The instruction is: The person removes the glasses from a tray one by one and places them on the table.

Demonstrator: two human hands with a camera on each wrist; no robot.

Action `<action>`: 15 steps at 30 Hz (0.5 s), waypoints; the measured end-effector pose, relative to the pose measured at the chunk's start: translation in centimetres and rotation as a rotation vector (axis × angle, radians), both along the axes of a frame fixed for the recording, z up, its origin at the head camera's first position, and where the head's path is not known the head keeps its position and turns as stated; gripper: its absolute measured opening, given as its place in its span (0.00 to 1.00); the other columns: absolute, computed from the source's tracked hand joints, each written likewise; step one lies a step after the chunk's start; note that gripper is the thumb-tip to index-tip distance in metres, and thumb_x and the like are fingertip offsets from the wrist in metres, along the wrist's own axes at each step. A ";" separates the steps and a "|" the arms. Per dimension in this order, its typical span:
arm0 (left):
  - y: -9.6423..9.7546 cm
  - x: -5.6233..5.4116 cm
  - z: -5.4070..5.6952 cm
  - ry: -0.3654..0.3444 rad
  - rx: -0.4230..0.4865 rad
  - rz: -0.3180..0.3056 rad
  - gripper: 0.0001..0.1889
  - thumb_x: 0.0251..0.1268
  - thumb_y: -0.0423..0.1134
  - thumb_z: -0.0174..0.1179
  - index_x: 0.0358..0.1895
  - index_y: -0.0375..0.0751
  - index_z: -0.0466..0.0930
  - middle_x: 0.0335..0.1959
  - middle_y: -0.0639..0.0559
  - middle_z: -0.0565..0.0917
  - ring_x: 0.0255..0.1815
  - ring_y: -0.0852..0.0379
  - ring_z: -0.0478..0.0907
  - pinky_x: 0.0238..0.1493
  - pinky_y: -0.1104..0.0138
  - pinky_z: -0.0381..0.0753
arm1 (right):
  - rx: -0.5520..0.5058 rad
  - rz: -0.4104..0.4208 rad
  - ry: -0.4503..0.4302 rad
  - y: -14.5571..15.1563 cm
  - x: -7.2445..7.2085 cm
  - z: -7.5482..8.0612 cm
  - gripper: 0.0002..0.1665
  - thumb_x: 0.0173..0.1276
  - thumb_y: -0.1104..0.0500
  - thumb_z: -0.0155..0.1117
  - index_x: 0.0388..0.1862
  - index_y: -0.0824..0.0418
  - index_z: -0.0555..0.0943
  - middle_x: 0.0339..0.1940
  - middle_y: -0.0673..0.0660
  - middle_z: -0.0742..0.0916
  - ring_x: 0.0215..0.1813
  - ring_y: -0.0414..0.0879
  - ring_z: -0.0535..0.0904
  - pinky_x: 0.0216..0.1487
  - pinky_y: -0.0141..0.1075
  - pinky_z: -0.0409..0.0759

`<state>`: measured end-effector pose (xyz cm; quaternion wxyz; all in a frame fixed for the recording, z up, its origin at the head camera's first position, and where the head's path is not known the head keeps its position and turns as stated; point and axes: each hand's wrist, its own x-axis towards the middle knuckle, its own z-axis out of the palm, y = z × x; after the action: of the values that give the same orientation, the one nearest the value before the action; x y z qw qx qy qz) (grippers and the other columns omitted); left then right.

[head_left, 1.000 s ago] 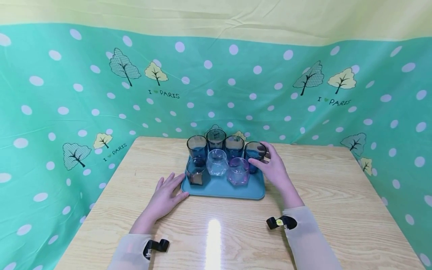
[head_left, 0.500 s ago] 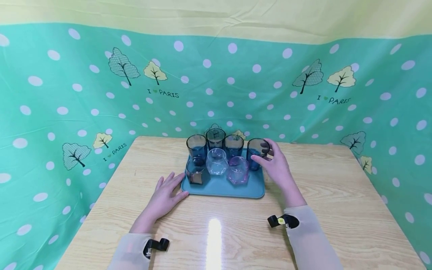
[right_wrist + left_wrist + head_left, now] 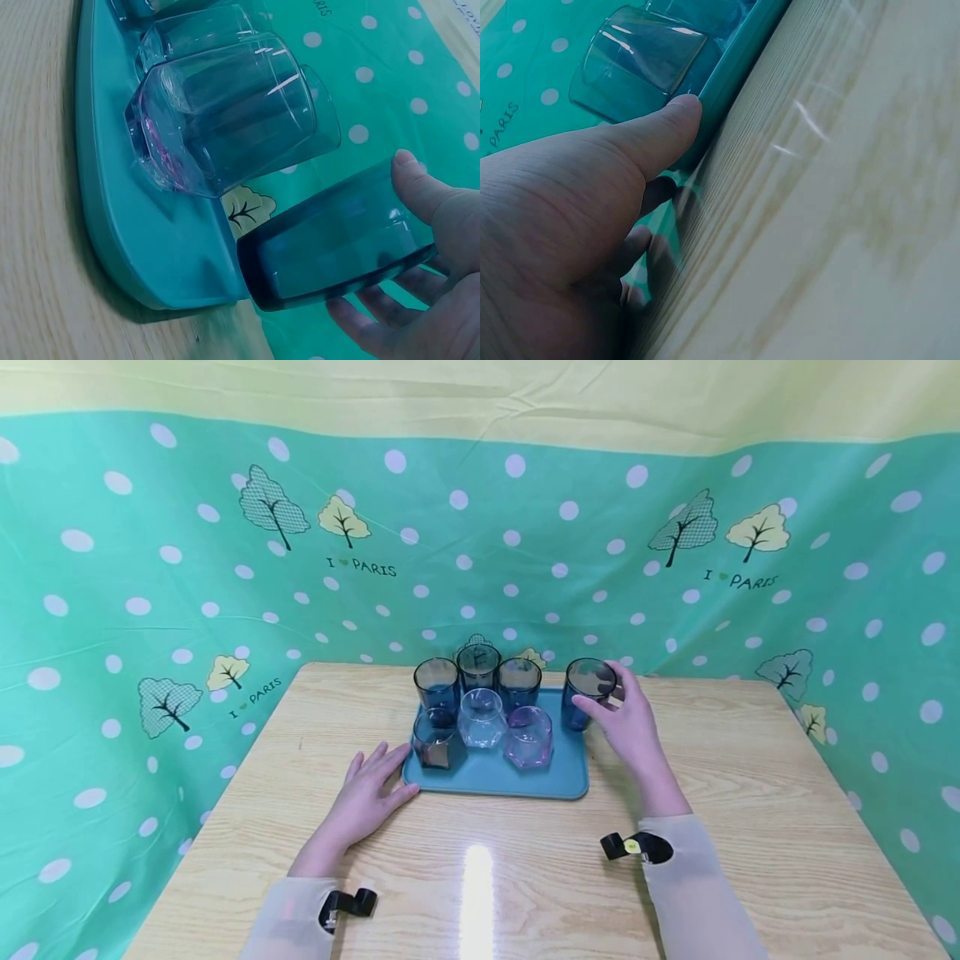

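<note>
My right hand (image 3: 630,727) grips a tall dark blue drinking glass (image 3: 575,689) between thumb and fingers, over the right back part of a blue tray (image 3: 487,781). In the right wrist view the glass's base looks to be off the tray. My left hand (image 3: 371,797) touches the tray's left front corner, its thumb on the rim and the other fingers extended alongside. In the tray's front row stand a smoky glass (image 3: 435,747), a clear glass (image 3: 482,727) and a pinkish glass (image 3: 529,745). Behind them are dark blue glasses (image 3: 437,687).
The tray stands on a light wooden table (image 3: 712,777), near its back edge. A green dotted curtain (image 3: 480,560) hangs behind and at both sides. Bare tabletop lies to the left, right and front of the tray.
My right hand has moved the dark blue glass to the right and back, away from the other glasses. My left hand stays at the tray's corner.
</note>
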<state>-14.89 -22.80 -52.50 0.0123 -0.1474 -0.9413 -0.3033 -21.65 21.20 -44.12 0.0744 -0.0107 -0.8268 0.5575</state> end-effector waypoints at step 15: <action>0.0 0.0 0.0 -0.001 0.004 -0.003 0.41 0.80 0.56 0.69 0.87 0.45 0.66 0.84 0.43 0.71 0.89 0.34 0.54 0.87 0.36 0.35 | -0.075 -0.108 0.008 1.7 -0.3 -0.1 0.56 0.74 0.42 0.80 0.91 0.49 0.59 0.82 0.61 0.73 0.79 0.61 0.74 0.72 0.54 0.82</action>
<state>-14.87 -22.76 -52.45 0.0117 -0.1486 -0.9405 -0.3053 -21.92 22.85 -44.20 0.1073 -0.0556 -0.8031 0.5835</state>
